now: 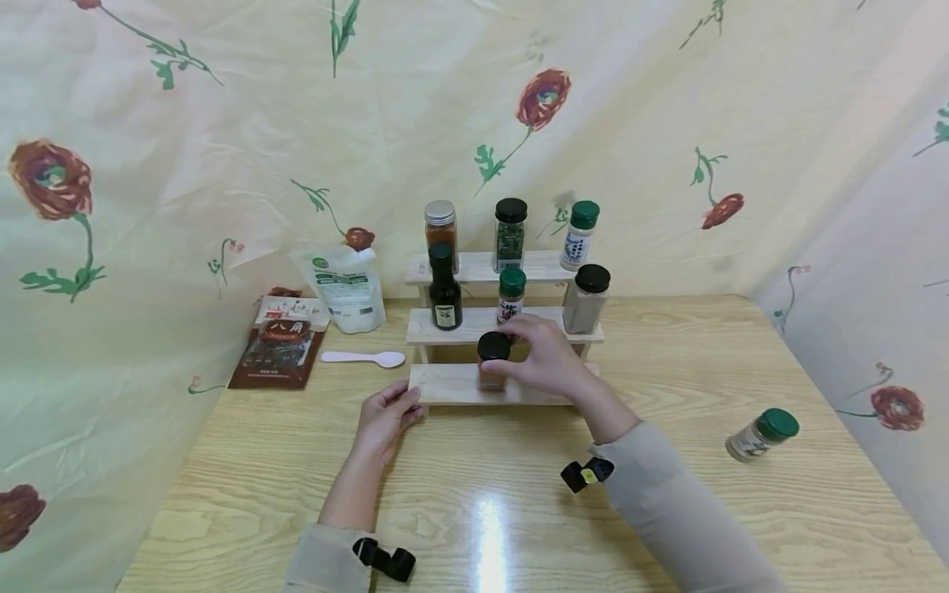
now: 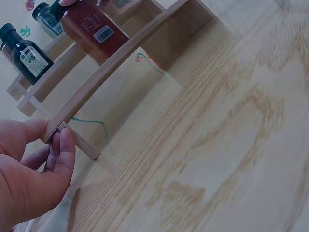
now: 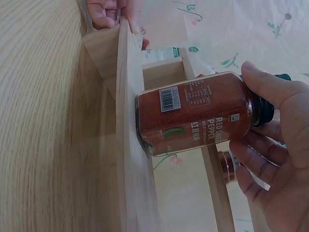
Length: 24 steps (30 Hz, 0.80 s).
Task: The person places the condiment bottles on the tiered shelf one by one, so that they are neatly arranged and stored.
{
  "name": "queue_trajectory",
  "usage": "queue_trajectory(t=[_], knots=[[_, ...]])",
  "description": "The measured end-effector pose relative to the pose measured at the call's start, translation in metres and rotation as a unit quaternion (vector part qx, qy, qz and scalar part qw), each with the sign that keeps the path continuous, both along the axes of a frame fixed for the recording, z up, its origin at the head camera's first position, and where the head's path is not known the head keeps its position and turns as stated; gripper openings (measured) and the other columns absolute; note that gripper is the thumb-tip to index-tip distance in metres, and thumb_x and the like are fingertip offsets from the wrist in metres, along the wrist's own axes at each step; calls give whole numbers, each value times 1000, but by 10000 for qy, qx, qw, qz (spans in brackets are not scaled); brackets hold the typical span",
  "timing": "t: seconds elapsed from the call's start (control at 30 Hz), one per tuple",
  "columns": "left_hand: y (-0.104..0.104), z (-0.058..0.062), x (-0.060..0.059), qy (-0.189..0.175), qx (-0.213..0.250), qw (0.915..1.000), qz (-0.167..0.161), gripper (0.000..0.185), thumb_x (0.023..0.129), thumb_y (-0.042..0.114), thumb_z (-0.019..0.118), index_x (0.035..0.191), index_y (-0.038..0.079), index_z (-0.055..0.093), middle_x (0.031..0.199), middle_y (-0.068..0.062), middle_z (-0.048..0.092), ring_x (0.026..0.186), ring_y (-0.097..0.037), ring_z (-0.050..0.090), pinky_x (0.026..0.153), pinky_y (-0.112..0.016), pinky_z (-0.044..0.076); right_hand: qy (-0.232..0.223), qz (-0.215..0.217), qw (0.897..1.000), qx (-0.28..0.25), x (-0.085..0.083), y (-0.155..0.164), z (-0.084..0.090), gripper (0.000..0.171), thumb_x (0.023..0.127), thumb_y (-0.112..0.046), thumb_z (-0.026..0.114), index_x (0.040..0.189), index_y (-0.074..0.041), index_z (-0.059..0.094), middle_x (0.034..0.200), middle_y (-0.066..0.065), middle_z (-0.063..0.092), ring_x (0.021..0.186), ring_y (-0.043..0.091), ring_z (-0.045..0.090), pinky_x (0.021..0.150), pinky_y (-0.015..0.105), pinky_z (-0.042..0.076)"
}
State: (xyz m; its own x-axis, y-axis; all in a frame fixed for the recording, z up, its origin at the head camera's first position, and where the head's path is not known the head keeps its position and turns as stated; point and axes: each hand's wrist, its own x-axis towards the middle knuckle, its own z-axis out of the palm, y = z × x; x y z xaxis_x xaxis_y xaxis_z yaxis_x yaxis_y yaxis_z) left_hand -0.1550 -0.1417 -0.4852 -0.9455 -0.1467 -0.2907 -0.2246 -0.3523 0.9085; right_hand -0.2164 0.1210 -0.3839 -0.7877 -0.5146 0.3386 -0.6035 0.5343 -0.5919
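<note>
A three-tier wooden spice rack (image 1: 445, 385) stands on the table. My left hand (image 1: 383, 422) pinches the left end of its lowest step; thumb and fingertips meet at the board in the left wrist view. With my right hand (image 1: 544, 360) I hold a black-capped jar of red pepper powder (image 3: 193, 113) near its neck, thumb on one side and fingers on the other. Its base touches the lowest step. On the middle step are a dark sauce bottle (image 1: 446, 295), a green-capped jar (image 1: 511, 295), partly hidden by my right hand, and a black-capped jar (image 1: 586, 301).
The top step bears a silver-capped jar (image 1: 441, 231), a black-capped herb jar (image 1: 510, 236) and a green-capped shaker (image 1: 579, 236). A white pouch (image 1: 345, 292), a brown packet (image 1: 280, 344) and a white spoon (image 1: 363, 358) lie left. Another green-capped shaker (image 1: 762, 435) is tilted at right.
</note>
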Motion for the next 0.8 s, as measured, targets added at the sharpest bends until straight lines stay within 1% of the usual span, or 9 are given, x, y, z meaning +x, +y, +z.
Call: queue_trajectory(t=[0.17, 0.37, 0.53, 0.67, 0.8], knots=[[0, 0, 0, -13, 13, 10000, 20, 40, 98, -3, 63, 133, -17, 51, 95, -7, 62, 76, -9, 65, 72, -19, 59, 92, 22, 10000, 32, -1, -9, -1, 51, 79, -33, 89, 115, -1, 72, 108, 8, 70, 95, 22, 63, 83, 40, 54], [-1, -1, 0, -33, 31, 10000, -12, 42, 98, -2, 64, 134, -17, 51, 97, -8, 63, 76, -9, 66, 73, -19, 59, 32, 124, 9999, -33, -1, -18, -2, 49, 79, -32, 89, 114, -2, 73, 102, 6, 68, 91, 21, 62, 81, 38, 55], [-1, 0, 0, -52, 28, 10000, 26, 42, 98, -2, 64, 135, -17, 50, 96, -8, 63, 76, -10, 66, 72, -19, 59, -89, 207, 9997, -30, -3, -22, -2, 49, 82, -31, 87, 118, -2, 71, 108, 8, 68, 94, 21, 62, 82, 38, 55], [-1, 0, -1, -55, 0, 10000, 28, 41, 98, -1, 64, 134, -17, 51, 98, -8, 63, 77, -10, 66, 74, -20, 60, -259, 173, 9995, 48, -4, -22, -2, 52, 84, -32, 85, 123, -2, 69, 116, 10, 67, 98, 23, 62, 85, 40, 55], [0, 1, -2, -107, -50, 9999, 1, 40, 99, 0, 63, 135, -15, 52, 101, -10, 63, 78, -10, 66, 75, -20, 60, -404, 90, 9991, 68, -3, -19, -3, 53, 85, -33, 84, 126, -3, 68, 116, 9, 66, 98, 23, 62, 84, 38, 56]])
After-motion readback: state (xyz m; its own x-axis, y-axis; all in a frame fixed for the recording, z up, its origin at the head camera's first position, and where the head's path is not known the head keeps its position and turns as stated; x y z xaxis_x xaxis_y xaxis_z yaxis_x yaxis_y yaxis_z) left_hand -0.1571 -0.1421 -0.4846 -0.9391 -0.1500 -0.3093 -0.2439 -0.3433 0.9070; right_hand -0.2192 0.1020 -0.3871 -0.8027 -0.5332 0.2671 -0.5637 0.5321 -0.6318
